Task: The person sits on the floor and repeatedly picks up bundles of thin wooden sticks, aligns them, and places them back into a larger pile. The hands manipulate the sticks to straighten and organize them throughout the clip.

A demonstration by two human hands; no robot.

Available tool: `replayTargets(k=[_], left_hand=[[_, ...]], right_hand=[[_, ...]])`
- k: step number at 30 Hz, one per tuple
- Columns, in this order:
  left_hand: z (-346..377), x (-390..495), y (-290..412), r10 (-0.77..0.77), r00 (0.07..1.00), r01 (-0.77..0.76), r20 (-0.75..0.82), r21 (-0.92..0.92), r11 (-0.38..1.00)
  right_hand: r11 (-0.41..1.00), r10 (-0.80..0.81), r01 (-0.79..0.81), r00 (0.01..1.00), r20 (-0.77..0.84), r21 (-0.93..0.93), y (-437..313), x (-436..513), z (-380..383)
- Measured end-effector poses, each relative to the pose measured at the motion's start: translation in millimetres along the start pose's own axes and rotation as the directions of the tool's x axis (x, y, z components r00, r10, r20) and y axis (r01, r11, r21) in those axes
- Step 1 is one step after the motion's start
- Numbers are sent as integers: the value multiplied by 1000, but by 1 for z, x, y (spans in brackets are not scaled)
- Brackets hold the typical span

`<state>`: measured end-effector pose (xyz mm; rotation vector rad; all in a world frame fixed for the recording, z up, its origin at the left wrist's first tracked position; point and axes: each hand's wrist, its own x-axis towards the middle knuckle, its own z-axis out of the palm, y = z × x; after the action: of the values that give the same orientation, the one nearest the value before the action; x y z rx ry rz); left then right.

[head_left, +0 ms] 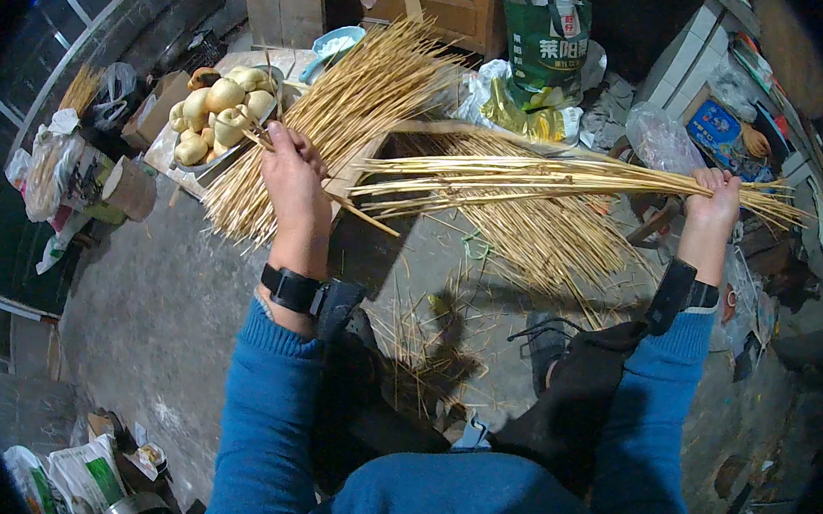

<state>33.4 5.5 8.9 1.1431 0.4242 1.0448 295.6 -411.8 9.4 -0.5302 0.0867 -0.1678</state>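
My right hand [713,195] is closed around a loose bundle of dry yellow stalks [536,176], which stretches sideways to the left with its ends fanned apart. My left hand [295,181] grips a few thin stalks [364,215] that poke out on both sides of the fist. Behind that hand, a thick heap of similar stalks [368,84] lies slanted across a low table. A second heap of stalks [553,233] rests on the floor below the held bundle, partly hidden by it.
Left of the heap, a metal bowl [206,168] holds several pale rounded buns [226,96]. A blue bowl [335,43] sits behind. A green bag [545,48] stands at the back, near a wooden cabinet [469,12]. Broken stalk bits [430,376] litter the concrete floor between my feet.
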Motion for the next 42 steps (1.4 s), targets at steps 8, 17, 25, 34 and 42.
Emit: replayTargets(k=[8, 17, 25, 34, 42], left_hand=[[34, -64, -22, 149, 677, -626, 721, 457, 632], [61, -88, -31, 2, 577, -714, 817, 503, 488], [52, -75, -40, 42, 734, -609, 678, 630, 483], [53, -83, -33, -26, 492, -794, 870, 461, 396], [50, -75, -45, -301, 423, -563, 855, 508, 652]], right_hand=[[996, 5, -10, 999, -53, -84, 21, -9, 4], [980, 176, -169, 982, 70, -104, 53, -38, 24], [984, 146, -142, 989, 32, -103, 45, -33, 18], [974, 207, -198, 975, 76, -109, 47, -35, 19], [972, 206, -192, 974, 93, -138, 50, -44, 26]])
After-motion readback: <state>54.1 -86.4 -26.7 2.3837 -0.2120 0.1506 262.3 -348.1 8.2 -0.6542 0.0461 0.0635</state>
